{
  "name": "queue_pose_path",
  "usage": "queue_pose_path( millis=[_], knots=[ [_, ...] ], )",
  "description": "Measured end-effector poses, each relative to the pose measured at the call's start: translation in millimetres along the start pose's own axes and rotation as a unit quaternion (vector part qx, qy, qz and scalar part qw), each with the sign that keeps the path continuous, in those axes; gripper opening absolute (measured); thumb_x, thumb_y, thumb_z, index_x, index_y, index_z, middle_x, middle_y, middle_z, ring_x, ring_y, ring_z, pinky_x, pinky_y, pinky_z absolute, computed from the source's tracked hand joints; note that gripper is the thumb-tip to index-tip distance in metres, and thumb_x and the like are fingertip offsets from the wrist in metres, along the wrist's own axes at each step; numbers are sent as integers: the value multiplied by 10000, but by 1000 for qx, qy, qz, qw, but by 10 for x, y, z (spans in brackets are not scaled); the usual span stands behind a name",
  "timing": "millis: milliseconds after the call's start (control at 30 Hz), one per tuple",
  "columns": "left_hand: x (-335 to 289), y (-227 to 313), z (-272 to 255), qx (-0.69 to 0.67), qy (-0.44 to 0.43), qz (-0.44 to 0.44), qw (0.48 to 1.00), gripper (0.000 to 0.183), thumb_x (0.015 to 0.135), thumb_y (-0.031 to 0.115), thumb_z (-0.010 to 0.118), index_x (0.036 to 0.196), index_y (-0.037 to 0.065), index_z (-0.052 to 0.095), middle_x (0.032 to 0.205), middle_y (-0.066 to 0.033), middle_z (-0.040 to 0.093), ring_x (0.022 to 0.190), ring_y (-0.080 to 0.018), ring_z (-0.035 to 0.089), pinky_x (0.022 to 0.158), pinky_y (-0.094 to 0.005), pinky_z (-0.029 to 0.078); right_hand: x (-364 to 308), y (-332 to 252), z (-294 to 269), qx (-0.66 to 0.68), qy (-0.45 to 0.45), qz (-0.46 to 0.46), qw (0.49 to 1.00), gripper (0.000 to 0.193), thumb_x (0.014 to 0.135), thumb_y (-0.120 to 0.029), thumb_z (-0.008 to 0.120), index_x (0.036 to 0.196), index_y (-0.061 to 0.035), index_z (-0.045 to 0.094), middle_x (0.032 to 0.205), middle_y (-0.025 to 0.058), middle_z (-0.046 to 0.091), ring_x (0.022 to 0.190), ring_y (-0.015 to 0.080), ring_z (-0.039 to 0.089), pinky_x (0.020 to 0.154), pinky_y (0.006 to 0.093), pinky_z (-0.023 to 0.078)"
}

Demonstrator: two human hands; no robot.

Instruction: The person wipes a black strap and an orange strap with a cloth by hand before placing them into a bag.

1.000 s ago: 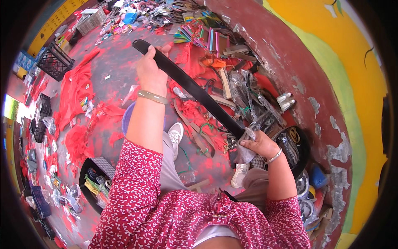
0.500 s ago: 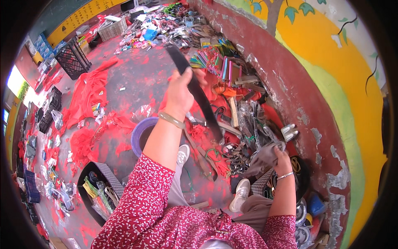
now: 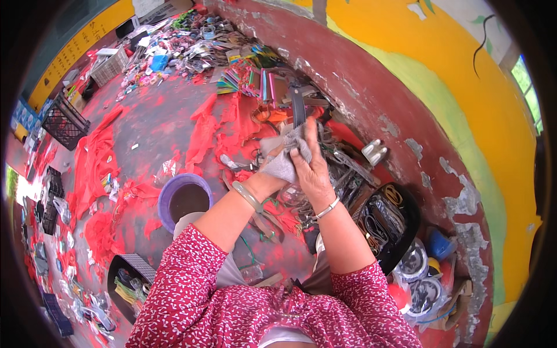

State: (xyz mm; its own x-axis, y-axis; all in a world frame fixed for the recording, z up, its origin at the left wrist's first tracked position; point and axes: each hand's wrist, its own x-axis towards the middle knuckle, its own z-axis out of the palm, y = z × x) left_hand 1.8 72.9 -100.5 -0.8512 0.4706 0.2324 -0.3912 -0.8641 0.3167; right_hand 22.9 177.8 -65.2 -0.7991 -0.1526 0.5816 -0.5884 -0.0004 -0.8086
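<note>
My two hands are together in the middle of the picture, around a grey cloth (image 3: 284,165). My right hand (image 3: 314,174) holds the cloth, its fingers pressed along it and pointing away from me. My left hand (image 3: 270,178) is largely hidden behind the cloth, closed on a black strap that looks like a belt (image 3: 298,107). The strap's far end rises above my fingers; the cloth covers the gripped part. Below my hands lie straps and clear plastic on the floor.
A purple bucket (image 3: 164,200) of dark water stands left of my left forearm. At the right, a black basket (image 3: 413,216) holds coiled belts; another black basket (image 3: 113,284) sits lower left. Red cloth (image 3: 93,168) and heaped small goods (image 3: 191,49) cover the floor beside the red wall (image 3: 371,98).
My hands have come together. The right hand brought the grey cloth up and left onto the strap. The left hand lowered and turned the strap more upright. The view has shifted right.
</note>
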Motion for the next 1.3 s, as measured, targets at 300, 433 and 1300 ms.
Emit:
queue_pose_path(
  millis=[300,433,1300],
  knots=[
    [-61,-140,228,638,-19,149,755,963,685,-6,621,1410,98,-4,1209,-139,489,1113,-243,493,938,-332,377,-121,-103,-199,350,106,224,903,348,856,-207,595,1109,8,488,1013,63,567,929,133,537,826,264,423],
    [-7,-211,505,602,15,99,792,974,700,-41,607,1412,109,-40,1217,-123,490,1094,-230,502,934,-316,382,-93,-122,-289,392,133,221,883,287,882,-176,541,1094,8,486,997,71,573,900,153,556,802,288,446],
    [-149,-409,321,442,13,-20,897,655,805,-112,451,1383,49,190,1260,-75,419,1188,-159,397,988,-297,325,21,82,-700,326,229,248,883,322,917,-244,446,1103,9,519,1014,105,603,886,198,601,778,326,489]
  ],
)
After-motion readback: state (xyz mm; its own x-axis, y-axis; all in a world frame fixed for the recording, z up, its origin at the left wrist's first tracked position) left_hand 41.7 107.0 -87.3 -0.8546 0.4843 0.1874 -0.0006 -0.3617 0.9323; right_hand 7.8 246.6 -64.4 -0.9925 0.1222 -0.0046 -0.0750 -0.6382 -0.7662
